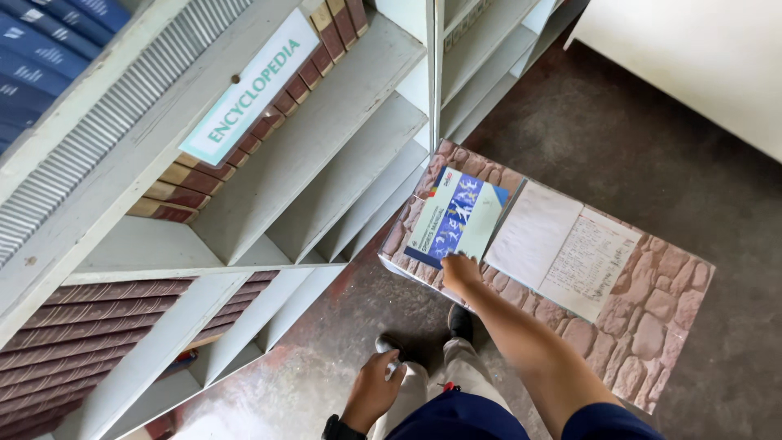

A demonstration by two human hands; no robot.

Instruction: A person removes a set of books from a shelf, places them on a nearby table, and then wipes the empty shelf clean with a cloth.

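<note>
Blue-and-white booklet [456,216] lies flat on the stone-patterned surface [652,318], just beside an open notebook [566,248]. Right hand [460,273] rests on its near edge, fingers curled onto it. Left hand [373,391] hangs low, fingers loosely bent, grasping nothing, beside the white bookshelf [269,163].

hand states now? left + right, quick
Left hand: hangs by the leg, fingers curled, holding nothing visible.
Right hand: on the near edge of the blue-and-white book; grip cannot be told.
</note>
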